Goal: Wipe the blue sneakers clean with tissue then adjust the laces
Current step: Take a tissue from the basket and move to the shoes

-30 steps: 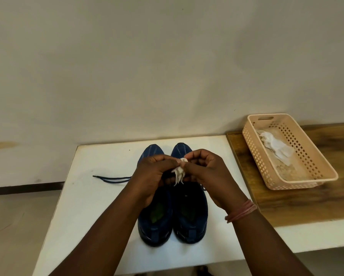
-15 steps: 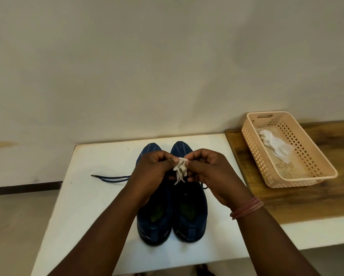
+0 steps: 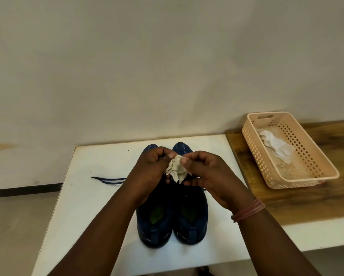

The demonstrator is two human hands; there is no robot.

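White tissue (image 3: pixel 176 169) looks more bunched up than a moment ago, pinched between left hand (image 3: pixel 153 168) and right hand (image 3: pixel 209 176) mid-frame, just above the blue sneakers (image 3: pixel 172 214) on the desk (image 3: pixel 91 196). Guessing wiping's next; laces (image 3: pixel 107 179) wait.

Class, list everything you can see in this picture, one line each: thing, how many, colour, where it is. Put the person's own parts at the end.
sneakers: 2, dark blue with green insoles, side by side on the white table, toes toward the wall
loose lace: 1, dark blue, on the white table left of the sneakers
held tissue: 1, off-white and crumpled, pinched between both hands above the sneakers
basket: 1, peach, perforated, on the wooden surface
tissue in basket: white, crumpled, count unclear
white table: 1, white, centre
wooden surface: 1, brown, right
wristband: reddish, right wrist
left hand: 1, on the held tissue
right hand: 1, on the held tissue
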